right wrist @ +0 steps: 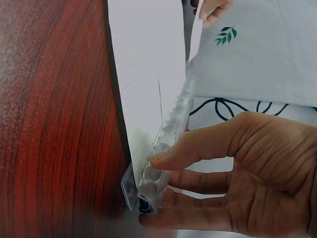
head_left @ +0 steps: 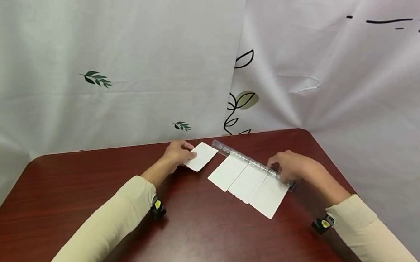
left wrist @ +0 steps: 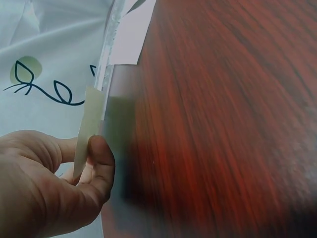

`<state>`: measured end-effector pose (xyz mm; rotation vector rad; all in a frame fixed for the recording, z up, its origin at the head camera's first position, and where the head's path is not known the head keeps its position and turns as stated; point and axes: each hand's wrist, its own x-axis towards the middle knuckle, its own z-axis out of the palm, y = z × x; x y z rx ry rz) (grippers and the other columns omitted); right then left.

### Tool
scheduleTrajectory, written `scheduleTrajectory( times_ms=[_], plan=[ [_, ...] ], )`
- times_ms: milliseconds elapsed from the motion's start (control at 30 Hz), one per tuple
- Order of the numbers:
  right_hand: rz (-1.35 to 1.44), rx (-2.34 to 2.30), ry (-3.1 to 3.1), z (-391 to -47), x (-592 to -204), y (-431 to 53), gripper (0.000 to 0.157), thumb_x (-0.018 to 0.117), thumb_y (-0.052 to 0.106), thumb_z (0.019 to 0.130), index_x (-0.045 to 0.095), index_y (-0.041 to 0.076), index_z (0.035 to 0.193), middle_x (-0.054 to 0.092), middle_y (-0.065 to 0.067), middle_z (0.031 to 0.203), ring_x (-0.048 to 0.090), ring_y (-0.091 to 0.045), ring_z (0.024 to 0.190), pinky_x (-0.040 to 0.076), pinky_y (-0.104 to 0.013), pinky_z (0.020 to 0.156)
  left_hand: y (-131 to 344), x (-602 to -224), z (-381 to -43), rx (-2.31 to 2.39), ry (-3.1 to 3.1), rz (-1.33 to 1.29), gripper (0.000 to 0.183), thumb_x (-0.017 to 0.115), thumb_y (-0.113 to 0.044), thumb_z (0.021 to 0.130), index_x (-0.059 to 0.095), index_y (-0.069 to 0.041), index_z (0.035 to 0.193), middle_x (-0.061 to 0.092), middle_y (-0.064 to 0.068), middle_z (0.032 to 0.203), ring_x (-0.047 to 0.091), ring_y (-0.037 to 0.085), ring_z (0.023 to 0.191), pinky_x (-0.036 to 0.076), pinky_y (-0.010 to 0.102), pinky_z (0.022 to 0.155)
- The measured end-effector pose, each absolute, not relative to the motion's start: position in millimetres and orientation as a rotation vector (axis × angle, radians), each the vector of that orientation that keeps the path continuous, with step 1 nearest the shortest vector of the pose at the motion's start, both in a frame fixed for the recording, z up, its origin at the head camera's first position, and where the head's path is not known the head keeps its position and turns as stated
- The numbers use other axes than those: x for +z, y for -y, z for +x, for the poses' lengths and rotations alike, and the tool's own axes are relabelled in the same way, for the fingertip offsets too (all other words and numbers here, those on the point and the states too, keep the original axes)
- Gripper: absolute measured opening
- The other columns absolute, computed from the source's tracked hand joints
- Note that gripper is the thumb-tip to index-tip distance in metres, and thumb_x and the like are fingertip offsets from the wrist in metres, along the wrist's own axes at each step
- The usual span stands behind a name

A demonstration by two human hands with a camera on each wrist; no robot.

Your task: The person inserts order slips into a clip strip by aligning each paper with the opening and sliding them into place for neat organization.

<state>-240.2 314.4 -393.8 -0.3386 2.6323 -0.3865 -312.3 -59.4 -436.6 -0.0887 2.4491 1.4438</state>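
Observation:
My left hand [head_left: 175,154] pinches a small white card [head_left: 201,156] between thumb and fingers, near the far edge of the table. The left wrist view has that card [left wrist: 88,131] nearly edge-on. Slanting across the table is a clear plastic strip [head_left: 249,161] with round shapes along it. Three lined white cards [head_left: 248,183] lie side by side along its near side. With the thumb on top and fingers behind, my right hand [head_left: 291,166] grips the strip [right wrist: 166,144] at its right end. Whether the left hand's card touches the strip cannot be told.
The dark red wooden table [head_left: 179,250] has rounded far corners. Behind it hangs a pale cloth [head_left: 131,47] printed with leaves and dark lines. Each wrist wears a small black device, the left one [head_left: 158,207] and the right one [head_left: 323,224].

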Motion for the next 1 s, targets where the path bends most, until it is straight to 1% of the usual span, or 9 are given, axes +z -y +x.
scheduleTrajectory(
  times_ms=[100,233,367,500,733,900,1000],
  plan=[
    [-0.334,-0.384,-2.632,-240.2,-394.5,-314.7,0.066,0.07,-0.012,0.076,0.074,0.007,0.139,0.074,-0.01,0.096,0.064,-0.019,0.073,0.052,-0.029,0.056,55.3,-437.8,-315.7,1.414,-2.472,-0.096,0.034,0.078,-0.014,0.106,0.07,0.0,0.136,0.066,0.022,0.139,0.065,0.026,0.106,0.054,0.029,0.082],
    [-0.322,-0.38,-2.63,-240.6,-395.0,-314.3,0.067,0.07,-0.012,0.077,0.074,0.007,0.141,0.073,-0.01,0.096,0.064,-0.019,0.073,0.051,-0.029,0.057,49.6,-438.7,-318.2,1.404,-2.483,-0.075,0.033,0.079,-0.014,0.105,0.07,0.0,0.134,0.066,0.022,0.137,0.065,0.026,0.104,0.055,0.03,0.083],
    [-0.322,-0.383,-2.63,-241.0,-395.4,-314.0,0.067,0.069,-0.012,0.077,0.074,0.007,0.141,0.073,-0.01,0.096,0.063,-0.019,0.072,0.05,-0.029,0.057,45.4,-439.6,-318.2,1.396,-2.51,-0.011,0.033,0.078,-0.013,0.105,0.07,0.001,0.134,0.068,0.024,0.133,0.067,0.026,0.101,0.057,0.031,0.083],
    [-0.33,-0.373,-2.638,-240.7,-395.1,-314.0,0.067,0.07,-0.012,0.076,0.074,0.008,0.14,0.074,-0.01,0.097,0.065,-0.019,0.075,0.052,-0.029,0.057,42.6,-441.0,-318.9,1.371,-2.556,0.044,0.033,0.078,-0.014,0.106,0.071,0.002,0.133,0.07,0.024,0.129,0.069,0.027,0.1,0.058,0.031,0.083],
    [-0.359,-0.368,-2.649,-241.4,-394.2,-313.1,0.066,0.07,-0.011,0.075,0.075,0.008,0.138,0.072,-0.01,0.095,0.064,-0.02,0.076,0.054,-0.03,0.058,40.5,-441.9,-320.8,1.333,-2.622,0.107,0.033,0.075,-0.014,0.108,0.07,0.0,0.137,0.07,0.023,0.126,0.068,0.029,0.103,0.059,0.036,0.088],
    [-0.361,-0.366,-2.652,-241.6,-394.4,-313.3,0.065,0.07,-0.011,0.076,0.075,0.008,0.138,0.072,-0.009,0.094,0.064,-0.02,0.075,0.054,-0.03,0.058,38.1,-441.5,-323.5,1.185,-2.74,0.334,0.033,0.07,-0.013,0.109,0.07,-0.003,0.14,0.073,0.024,0.13,0.068,0.034,0.112,0.059,0.042,0.092],
    [-0.349,-0.358,-2.653,-240.8,-395.0,-314.9,0.065,0.071,-0.01,0.077,0.075,0.008,0.139,0.072,-0.01,0.095,0.065,-0.02,0.076,0.054,-0.03,0.059,34.8,-442.9,-328.2,1.053,-2.783,0.547,0.034,0.067,-0.011,0.108,0.07,-0.002,0.141,0.074,0.026,0.134,0.068,0.039,0.121,0.058,0.047,0.1]
  ],
)
